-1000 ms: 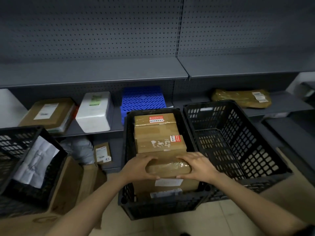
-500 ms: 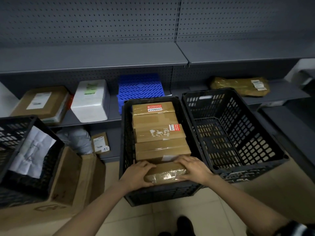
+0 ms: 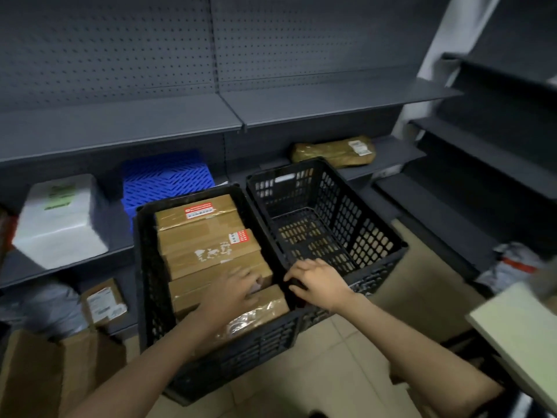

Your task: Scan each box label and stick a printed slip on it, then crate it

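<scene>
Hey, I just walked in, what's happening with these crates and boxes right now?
A person is packing parcels into a black crate on the floor by grey shelving. The crate already holds a row of brown cardboard boxes. The left hand rests on a tape-wrapped parcel lying at the near end of that row. The right hand is off the parcel, its fingers on the rim where this crate meets a second black crate beside it, which looks empty. More parcels sit on the shelves.

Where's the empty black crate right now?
In the head view, the empty black crate sits right of centre, touching the full crate, below the shelf's brown parcel.
</scene>
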A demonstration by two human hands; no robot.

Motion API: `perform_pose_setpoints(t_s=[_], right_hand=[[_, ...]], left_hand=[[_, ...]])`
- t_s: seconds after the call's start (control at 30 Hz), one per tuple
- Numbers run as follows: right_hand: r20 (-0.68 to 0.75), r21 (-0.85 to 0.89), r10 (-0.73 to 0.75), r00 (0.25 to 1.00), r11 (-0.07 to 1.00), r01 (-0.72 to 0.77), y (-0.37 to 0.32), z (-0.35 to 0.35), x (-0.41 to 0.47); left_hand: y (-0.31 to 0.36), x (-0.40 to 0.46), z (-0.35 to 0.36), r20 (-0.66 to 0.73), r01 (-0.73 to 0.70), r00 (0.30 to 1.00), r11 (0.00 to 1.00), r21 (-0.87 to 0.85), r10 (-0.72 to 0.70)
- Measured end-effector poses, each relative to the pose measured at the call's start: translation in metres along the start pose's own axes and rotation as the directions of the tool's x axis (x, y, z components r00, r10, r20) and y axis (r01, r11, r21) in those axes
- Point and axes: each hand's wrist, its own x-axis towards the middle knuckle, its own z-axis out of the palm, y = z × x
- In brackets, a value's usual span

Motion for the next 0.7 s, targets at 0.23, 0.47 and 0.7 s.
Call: perform_pose_setpoints(t_s=[0.23,0.47,0.7], right_hand=[[-0.185,-0.104,0.172,0.968,0.976,-0.193,0.050,-0.051,-0.075],[-0.319,-0.170,0.325,0.890,0.905,-0.391,0.090,-0.082,-0.172],[-0.331,-0.161,0.453,0.828,0.837,-0.522,0.115,-0.110,-0.293]], left_hand=[[0.077,0.070,-0.018,-0.115,-0.306,0.936,0.932,0.192,0.332],[0.185,0.113,-0.018,-0.203,-0.531,0.792,0.813,0.238,0.576],[0.313,0.129,0.003,-0.297,-0.652,0.666,0.728,0.214,0.684]])
